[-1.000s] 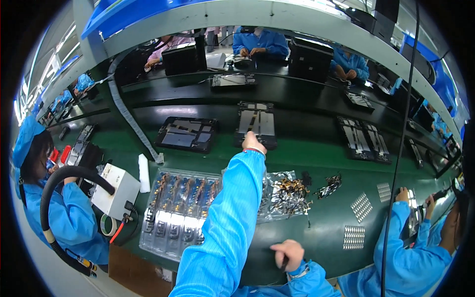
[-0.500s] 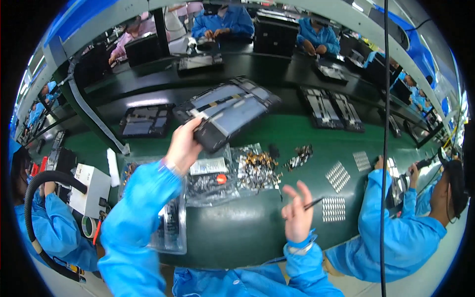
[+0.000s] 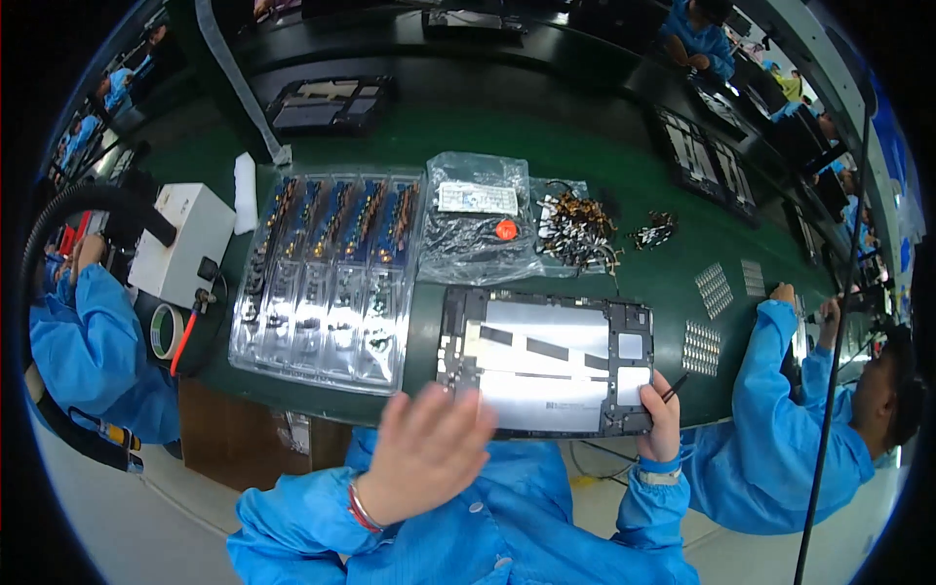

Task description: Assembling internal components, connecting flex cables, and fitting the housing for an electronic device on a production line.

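An opened tablet [image 3: 541,400] with a silvery battery area and black frame lies flat at the table's near edge. My right hand [image 3: 663,421] grips its lower right corner, the thumb on top. Dark tweezers [image 3: 675,387] stick out from that same hand. My left hand [image 3: 434,453], slightly blurred, is open with fingers stretched out beside the tablet's lower left corner; whether it touches is unclear. Beyond the tablet lie a plastic bag [image 3: 473,258] with a white label and an orange-red round piece, and a heap of small flex-cable parts [image 3: 577,229].
Left of the tablet is a clear compartment tray [image 3: 322,366] of cable parts. A white box [image 3: 180,244] with a black hose and a tape roll [image 3: 168,331] stand further left. Small metal pieces [image 3: 700,348] lie in rows at right, near a co-worker's arm [image 3: 765,361]. Another tablet [image 3: 331,102] lies behind.
The tablet came down from the raised left hand to the table's near edge. My left hand has let go of it; my right hand now grips its corner. The view has shifted downward.
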Tool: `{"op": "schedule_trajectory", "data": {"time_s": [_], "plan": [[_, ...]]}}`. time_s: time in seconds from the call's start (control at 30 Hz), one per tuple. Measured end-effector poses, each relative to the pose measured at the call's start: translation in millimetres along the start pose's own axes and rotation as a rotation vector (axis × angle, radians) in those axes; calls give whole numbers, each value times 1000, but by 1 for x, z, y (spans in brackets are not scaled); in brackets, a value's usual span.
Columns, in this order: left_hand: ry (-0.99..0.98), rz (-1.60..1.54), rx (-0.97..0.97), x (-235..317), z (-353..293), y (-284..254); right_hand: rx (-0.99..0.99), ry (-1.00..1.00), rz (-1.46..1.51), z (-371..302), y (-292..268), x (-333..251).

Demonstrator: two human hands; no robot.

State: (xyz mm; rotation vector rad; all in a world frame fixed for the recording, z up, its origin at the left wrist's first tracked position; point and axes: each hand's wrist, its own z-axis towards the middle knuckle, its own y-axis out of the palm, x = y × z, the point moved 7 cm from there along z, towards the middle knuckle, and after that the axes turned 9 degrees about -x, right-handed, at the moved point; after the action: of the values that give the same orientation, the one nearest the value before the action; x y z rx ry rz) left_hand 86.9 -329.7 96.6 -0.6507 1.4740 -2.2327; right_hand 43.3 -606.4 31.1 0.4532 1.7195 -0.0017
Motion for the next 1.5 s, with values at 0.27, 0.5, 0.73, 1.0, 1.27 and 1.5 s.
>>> {"op": "schedule_trajectory", "data": {"time_s": [0.27,0.5,0.73,1.0,1.27,1.5], "plan": [[-62,-117,-357,4,-10,40,66,-127,-1402,-1,23,-19],[-222,-269,-255,-27,54,16,-225,-234,-745,40,94,-69],[-365,-88,-14,-59,86,67,-450,-76,-571,129,148,-5],[-330,-59,-117,-56,86,70,-354,-340,-806,137,145,-15],[-339,-104,-105,-62,90,68,-395,-394,-931,142,154,-16],[-320,-71,-84,-58,85,66,-346,-361,-905,137,152,-14]]}}
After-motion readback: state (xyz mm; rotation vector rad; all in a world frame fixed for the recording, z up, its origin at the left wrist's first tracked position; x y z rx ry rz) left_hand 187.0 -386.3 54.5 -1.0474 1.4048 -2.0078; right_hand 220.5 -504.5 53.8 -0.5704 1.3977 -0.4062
